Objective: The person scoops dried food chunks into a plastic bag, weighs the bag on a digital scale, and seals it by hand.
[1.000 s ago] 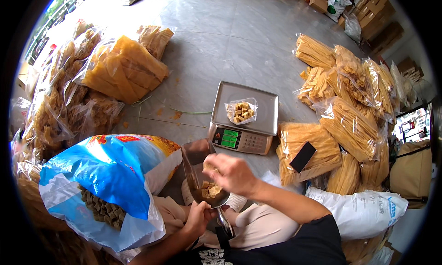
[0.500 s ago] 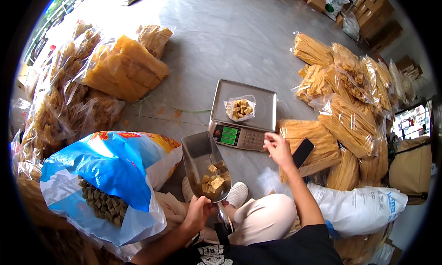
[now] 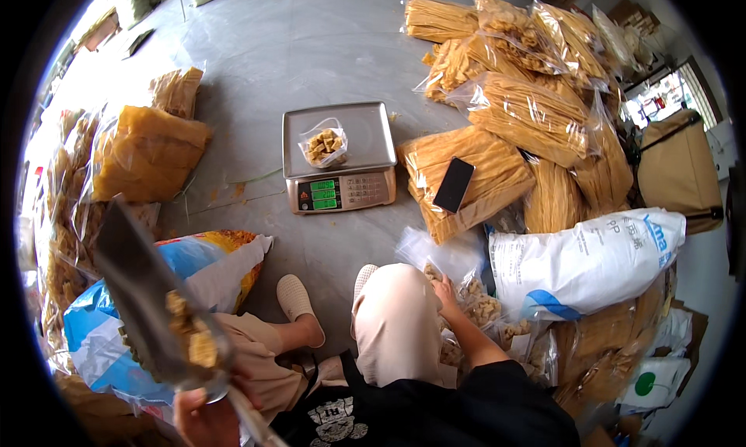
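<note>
My left hand (image 3: 203,417) is closed round a metal scoop (image 3: 140,280), which is raised and tilted over the left sack, blurred by motion. Several tan cubes (image 3: 190,330) lie in its lower end. Beside my right knee, my right hand (image 3: 446,295) is down with curled fingers at a clear plastic bag (image 3: 444,251); my knee partly hides the hand. A digital scale (image 3: 342,192) stands on the floor ahead, bearing a small open clear bag of brown cubes (image 3: 325,146). The blue and white sack (image 3: 101,323) stands at the left, its contents mostly hidden behind the scoop.
Bags of yellow dried sticks (image 3: 536,120) are piled at the right, and a black phone (image 3: 454,184) lies on one. A white sack (image 3: 583,264) lies by my right arm. More bagged yellow sheets (image 3: 148,151) are stacked at the left. Grey floor surrounds the scale.
The scoop has moved left and up in my left hand. My right hand has dropped from beside the scale to the clear bag by my knee. The view has turned right.
</note>
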Tool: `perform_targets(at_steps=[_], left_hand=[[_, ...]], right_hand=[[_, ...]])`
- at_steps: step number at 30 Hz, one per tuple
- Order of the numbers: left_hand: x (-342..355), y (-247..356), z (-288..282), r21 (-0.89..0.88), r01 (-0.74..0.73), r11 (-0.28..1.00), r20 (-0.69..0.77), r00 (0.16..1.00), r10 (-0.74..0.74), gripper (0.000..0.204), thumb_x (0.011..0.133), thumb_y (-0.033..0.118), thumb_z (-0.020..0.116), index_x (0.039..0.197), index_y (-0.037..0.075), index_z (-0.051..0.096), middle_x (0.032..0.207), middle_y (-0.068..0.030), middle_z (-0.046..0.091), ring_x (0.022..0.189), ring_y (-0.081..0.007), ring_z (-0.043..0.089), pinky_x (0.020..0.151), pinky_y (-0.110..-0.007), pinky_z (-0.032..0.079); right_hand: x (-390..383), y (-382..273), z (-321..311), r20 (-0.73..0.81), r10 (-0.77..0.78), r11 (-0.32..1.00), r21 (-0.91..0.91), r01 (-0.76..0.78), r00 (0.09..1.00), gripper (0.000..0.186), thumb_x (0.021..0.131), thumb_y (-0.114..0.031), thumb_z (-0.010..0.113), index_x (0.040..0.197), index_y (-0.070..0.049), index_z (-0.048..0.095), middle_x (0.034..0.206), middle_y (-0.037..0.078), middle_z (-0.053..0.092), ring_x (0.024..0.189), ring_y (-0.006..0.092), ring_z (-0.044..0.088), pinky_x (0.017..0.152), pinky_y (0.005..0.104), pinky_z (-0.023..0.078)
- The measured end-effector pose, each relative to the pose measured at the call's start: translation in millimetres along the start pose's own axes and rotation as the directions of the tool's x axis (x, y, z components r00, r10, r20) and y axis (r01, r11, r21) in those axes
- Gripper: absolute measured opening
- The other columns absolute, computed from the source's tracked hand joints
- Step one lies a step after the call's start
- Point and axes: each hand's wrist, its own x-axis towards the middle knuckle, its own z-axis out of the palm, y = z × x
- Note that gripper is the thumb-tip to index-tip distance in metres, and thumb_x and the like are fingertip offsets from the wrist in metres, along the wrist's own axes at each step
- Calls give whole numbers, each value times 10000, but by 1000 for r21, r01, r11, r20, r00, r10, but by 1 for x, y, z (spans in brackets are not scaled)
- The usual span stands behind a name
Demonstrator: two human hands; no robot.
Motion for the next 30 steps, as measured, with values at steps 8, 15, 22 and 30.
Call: perform_targets(at_steps=[8,15,22,30], left_hand=[[-41,18,-60,114,-409,905,-487,771,410,355,845,117,542,1152,-52,488,1097,-208,570,932,-304,567,816,-358,484],[-19,26,-84,-338,-219,915,-230,962,145,375,953,137,372,1274,-56,382,1337,-193,404,1258,-288,388,999,-368,436],[-8,5,-71,-535,-80,841,-215,976,-45,374,953,183,392,1255,-32,436,1270,-204,496,1125,-375,526,895,-459,495],[18,-8,-55,-530,-88,843,-8,995,98,340,944,170,390,1218,-21,450,1203,-170,552,1096,-307,535,948,-447,422]], right_hand=[[25,27,22,-263,203,956,262,-133,943,231,782,10,492,1006,5,552,1051,223,559,1033,367,519,905,407,417],[74,86,38,-93,287,945,190,-266,954,337,754,-6,514,1075,-23,614,1406,230,295,1281,453,268,1044,452,311],[93,63,26,308,297,951,-175,-253,904,257,790,-103,568,1003,-160,700,1519,152,64,1380,427,30,1045,552,291],[104,112,33,121,145,989,-58,-139,982,218,804,-57,464,958,46,578,979,253,579,943,382,537,863,425,424]])
